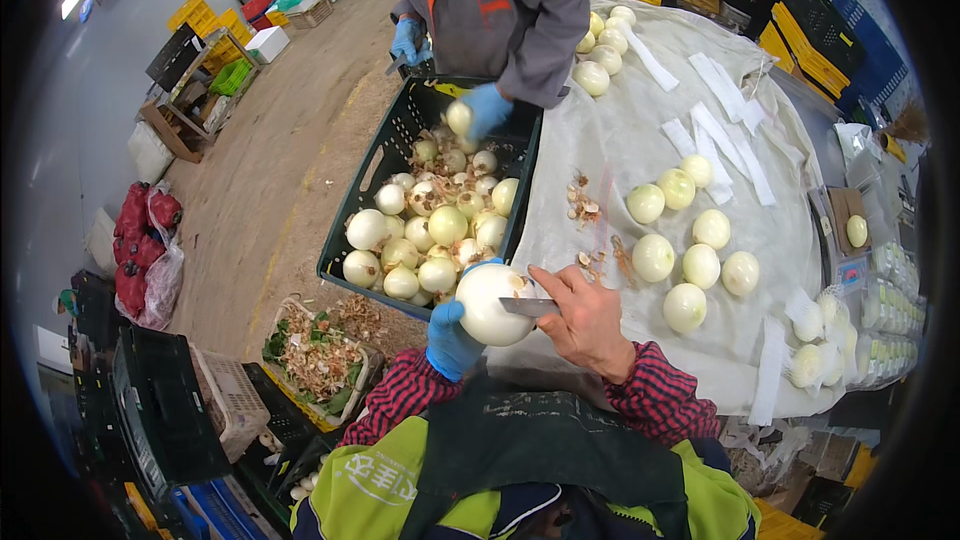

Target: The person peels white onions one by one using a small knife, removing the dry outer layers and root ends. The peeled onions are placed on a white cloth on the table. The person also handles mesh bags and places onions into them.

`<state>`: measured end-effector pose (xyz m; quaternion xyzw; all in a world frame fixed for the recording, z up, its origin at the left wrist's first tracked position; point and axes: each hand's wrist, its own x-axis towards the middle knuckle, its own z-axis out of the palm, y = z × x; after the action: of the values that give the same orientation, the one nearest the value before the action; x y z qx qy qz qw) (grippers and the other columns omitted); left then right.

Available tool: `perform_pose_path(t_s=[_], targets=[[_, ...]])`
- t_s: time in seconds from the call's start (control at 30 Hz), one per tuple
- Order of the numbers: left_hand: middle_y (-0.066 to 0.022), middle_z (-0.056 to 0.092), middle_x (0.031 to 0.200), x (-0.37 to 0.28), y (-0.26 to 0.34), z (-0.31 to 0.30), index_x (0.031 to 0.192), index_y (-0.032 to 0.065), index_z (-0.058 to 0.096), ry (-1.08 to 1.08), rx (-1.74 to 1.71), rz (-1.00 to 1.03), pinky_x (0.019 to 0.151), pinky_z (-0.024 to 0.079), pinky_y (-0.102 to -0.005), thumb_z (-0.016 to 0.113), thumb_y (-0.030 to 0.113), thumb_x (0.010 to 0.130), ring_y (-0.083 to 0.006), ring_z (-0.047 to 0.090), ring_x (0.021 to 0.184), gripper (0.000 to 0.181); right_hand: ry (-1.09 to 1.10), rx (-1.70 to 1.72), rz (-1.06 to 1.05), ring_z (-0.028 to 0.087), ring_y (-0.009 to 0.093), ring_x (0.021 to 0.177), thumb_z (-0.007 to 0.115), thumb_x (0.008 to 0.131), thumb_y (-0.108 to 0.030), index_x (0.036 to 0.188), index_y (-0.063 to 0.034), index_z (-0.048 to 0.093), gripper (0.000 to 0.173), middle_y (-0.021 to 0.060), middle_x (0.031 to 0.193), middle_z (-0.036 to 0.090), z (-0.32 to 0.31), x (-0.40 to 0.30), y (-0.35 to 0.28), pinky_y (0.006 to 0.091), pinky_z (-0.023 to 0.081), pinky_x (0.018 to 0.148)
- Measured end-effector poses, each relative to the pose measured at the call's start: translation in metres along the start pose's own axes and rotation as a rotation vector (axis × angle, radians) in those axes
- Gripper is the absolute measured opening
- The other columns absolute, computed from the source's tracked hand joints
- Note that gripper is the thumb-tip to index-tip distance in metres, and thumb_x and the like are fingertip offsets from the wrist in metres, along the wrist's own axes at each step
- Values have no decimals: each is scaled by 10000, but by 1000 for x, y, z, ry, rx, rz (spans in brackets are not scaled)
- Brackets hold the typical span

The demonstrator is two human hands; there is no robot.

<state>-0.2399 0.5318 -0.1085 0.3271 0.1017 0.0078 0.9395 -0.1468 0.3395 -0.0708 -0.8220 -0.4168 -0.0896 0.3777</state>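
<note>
In my left hand (452, 337), gloved in blue, rests a large white onion (487, 307). My bare right hand (589, 315) grips a knife, and its short steel blade (529, 307) lies against the onion's right side. A small brown patch shows near the onion's top. Just beyond my hands stands a dark green plastic crate (358, 202) heaped with white onions (448, 225) and loose brown skins. Several peeled onions (700, 266) sit on the cloth-covered table (570, 157) to the right. The knife's handle is hidden in my fingers.
Across the crate, a co-worker's blue-gloved hand (487, 109) holds an onion; their other gloved hand (409, 41) holds a knife. Skin scraps (583, 199) and white net sleeves (724, 135) lie on the table. A basket of trimmings (319, 360) stands at lower left. Netted onions (817, 337) are at right.
</note>
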Motion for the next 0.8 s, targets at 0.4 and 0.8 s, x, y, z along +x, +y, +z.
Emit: perform_pose_path(t_s=[0.4, 0.8], targets=[[-228, 638, 1174, -13, -21, 9, 1331, 143, 519, -16, -260, -267, 587, 556, -470, 469, 777, 802, -398, 671, 849, 827, -123, 24, 157, 639, 321, 748, 604, 903, -500, 1225, -82, 649, 530, 92, 934, 636, 5, -19, 50, 406, 515, 601], [-229, 478, 1427, 21, -72, 75, 1587, 216, 12, -366, 468, -579, 830, 590, -449, 503, 613, 951, -362, 642, 1129, 896, 165, 1336, 959, 477, 32, 475, 613, 873, -553, 1194, -84, 611, 568, 10, 833, 662, -58, -103, 63, 191, 355, 384]])
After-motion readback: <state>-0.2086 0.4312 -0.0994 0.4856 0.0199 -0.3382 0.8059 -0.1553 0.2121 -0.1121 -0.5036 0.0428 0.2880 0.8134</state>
